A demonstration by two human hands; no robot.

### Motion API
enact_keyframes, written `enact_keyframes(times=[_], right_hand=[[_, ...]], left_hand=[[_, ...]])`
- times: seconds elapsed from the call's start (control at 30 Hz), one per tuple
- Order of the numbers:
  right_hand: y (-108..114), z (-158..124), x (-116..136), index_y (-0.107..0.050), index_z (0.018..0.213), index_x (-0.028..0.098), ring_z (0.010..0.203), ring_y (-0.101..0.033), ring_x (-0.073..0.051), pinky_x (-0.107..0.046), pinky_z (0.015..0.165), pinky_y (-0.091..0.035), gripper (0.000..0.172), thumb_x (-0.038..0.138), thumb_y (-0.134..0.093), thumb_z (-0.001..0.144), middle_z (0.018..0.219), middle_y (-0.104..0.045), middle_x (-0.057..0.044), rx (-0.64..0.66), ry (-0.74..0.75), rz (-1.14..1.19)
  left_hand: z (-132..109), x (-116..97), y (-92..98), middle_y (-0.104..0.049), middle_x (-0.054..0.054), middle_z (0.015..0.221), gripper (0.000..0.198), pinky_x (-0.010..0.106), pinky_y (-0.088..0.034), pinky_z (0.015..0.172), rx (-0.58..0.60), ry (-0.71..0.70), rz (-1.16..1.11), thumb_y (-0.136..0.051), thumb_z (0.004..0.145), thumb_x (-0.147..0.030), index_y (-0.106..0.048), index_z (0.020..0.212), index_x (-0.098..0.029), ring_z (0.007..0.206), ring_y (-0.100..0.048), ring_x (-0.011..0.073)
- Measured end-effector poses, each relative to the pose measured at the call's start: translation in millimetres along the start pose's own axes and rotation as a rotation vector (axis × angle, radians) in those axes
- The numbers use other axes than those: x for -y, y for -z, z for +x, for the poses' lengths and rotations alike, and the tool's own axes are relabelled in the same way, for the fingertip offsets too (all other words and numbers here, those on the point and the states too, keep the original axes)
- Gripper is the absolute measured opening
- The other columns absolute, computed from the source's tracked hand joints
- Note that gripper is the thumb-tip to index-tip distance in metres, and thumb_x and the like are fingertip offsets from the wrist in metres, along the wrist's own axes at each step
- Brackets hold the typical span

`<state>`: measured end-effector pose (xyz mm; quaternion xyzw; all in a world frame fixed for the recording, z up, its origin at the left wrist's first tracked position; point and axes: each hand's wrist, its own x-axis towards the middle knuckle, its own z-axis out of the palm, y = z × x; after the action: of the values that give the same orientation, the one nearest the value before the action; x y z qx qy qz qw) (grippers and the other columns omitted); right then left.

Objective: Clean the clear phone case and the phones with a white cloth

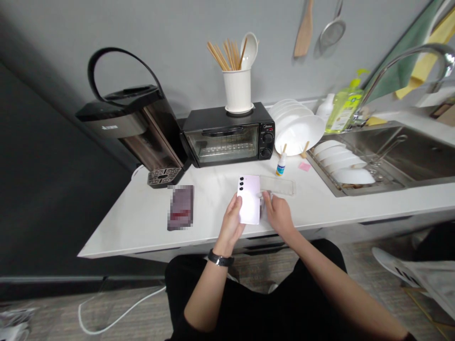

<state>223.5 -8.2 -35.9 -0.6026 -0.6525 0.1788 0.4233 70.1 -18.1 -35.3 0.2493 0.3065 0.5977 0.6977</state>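
Note:
A pale lilac phone (pixel 249 201) is gripped in my left hand (pixel 232 218), its back and three camera lenses facing up. My right hand (pixel 279 214) is closed at the phone's right edge, thumb on top, around a small greyish cloth-like piece (pixel 262 207); blur hides its exact kind. Just behind my right hand a clear phone case (pixel 280 185) lies flat on the white counter (pixel 213 189). Farther back stands a small white bottle (pixel 280 165) with a blue and yellow label. Beside it lies a pink slip (pixel 304 166).
A pixelated dark item (pixel 181 207) lies to the left, before a drink dispenser (pixel 142 128). Along the wall are a toaster oven (pixel 227 137) carrying a utensil holder (pixel 238 90), and upright white plates (pixel 298 130). At the right is a sink (pixel 419 154) with bowls (pixel 341 163).

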Motion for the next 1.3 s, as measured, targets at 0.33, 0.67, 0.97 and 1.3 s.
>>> enact_keyframes(times=[0.33, 0.67, 0.97, 1.3], right_hand=[[-9, -3, 25, -0.019, 0.165, 0.008, 0.161, -0.015, -0.036, -0.063, 0.126, -0.022, 0.07, 0.042, -0.038, 0.107, 0.171, -0.026, -0.021, 0.144, 0.534, -0.365], [5, 14, 22, -0.021, 0.165, 0.003, 0.161, -0.016, -0.035, -0.063, 0.127, -0.02, 0.068, 0.036, -0.037, 0.108, 0.171, -0.021, -0.022, 0.245, 0.59, -0.488], [18, 18, 0, -0.021, 0.165, 0.005, 0.16, -0.021, -0.033, -0.06, 0.126, -0.03, 0.066, 0.028, -0.038, 0.107, 0.17, -0.024, -0.023, 0.265, 0.59, -0.443], [14, 17, 5, -0.019, 0.166, 0.006, 0.161, -0.019, -0.031, -0.059, 0.127, -0.027, 0.068, 0.035, -0.039, 0.108, 0.171, -0.023, -0.021, 0.314, 0.634, -0.397]], left_hand=[[4, 4, -4.7, -0.068, 0.01, 0.143, 0.033, 0.039, -0.039, 0.124, -0.14, -0.004, 0.024, -0.061, 0.103, -0.043, -0.073, 0.123, -0.019, 0.14, -0.058, 0.0235], [5, 15, -2.1, -0.059, 0.01, 0.153, 0.057, 0.04, -0.027, 0.13, -0.173, -0.065, 0.263, -0.043, 0.104, -0.063, -0.071, 0.129, -0.02, 0.154, -0.041, 0.0246], [5, 17, -2.0, -0.064, 0.012, 0.148, 0.077, 0.043, -0.031, 0.128, -0.048, -0.055, 0.205, -0.04, 0.096, -0.08, -0.071, 0.131, -0.018, 0.152, -0.044, 0.0293], [3, 15, -4.1, -0.06, 0.01, 0.152, 0.071, 0.042, -0.025, 0.131, -0.112, -0.046, 0.227, -0.043, 0.098, -0.076, -0.072, 0.129, -0.019, 0.157, -0.035, 0.0272]])
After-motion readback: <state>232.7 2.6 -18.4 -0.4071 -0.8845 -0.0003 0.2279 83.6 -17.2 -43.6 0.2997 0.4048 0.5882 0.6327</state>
